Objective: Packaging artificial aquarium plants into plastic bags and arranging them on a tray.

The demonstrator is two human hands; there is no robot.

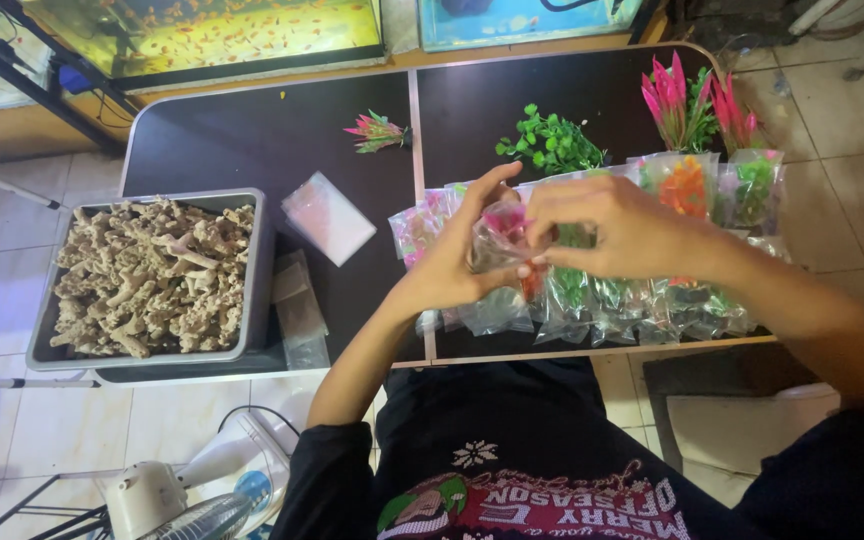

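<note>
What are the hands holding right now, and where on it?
Both hands hold one small clear plastic bag with a pink plant inside. The left hand cups its left side; the right hand pinches its right edge.

Left hand, right hand pinch clear bag, apparently pink plant inside.
</note>
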